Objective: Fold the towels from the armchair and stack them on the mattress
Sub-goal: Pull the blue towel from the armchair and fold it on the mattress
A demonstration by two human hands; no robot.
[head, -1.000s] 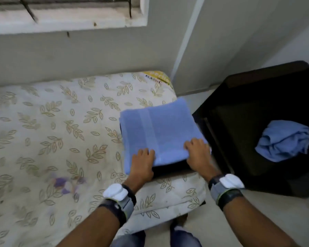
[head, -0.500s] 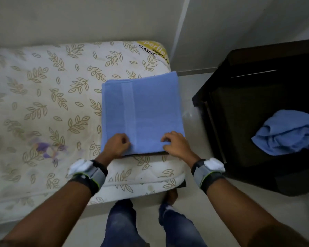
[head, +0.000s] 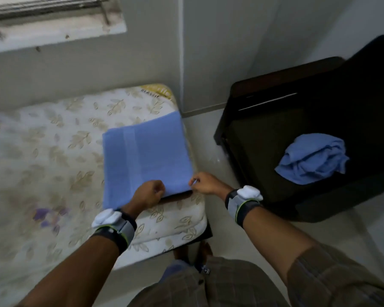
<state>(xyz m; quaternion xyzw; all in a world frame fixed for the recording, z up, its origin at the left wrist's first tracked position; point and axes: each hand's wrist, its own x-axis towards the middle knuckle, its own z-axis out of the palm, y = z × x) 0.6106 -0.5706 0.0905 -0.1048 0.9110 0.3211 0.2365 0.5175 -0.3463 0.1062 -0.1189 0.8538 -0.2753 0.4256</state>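
Observation:
A folded blue towel (head: 146, 156) lies flat on the right end of the leaf-patterned mattress (head: 53, 162), on top of a dark folded piece (head: 177, 195) that shows only as a thin edge. My left hand (head: 148, 193) sits at the towel's near edge with its fingers curled over it. At the towel's near right corner, my right hand (head: 205, 183) has its fingers closed on the fabric. A crumpled blue towel (head: 310, 160) rests on the seat of the dark armchair (head: 264, 134) to the right.
A strip of pale floor (head: 208, 140) separates the mattress from the armchair. A grey wall with a window ledge (head: 53, 34) runs behind the mattress. My legs and feet (head: 200, 258) stand at the mattress's near corner.
My hands went from lying flat on the towel to curled at its near edge and corner. The view lifted, showing the window ledge again. The towel has stayed in place.

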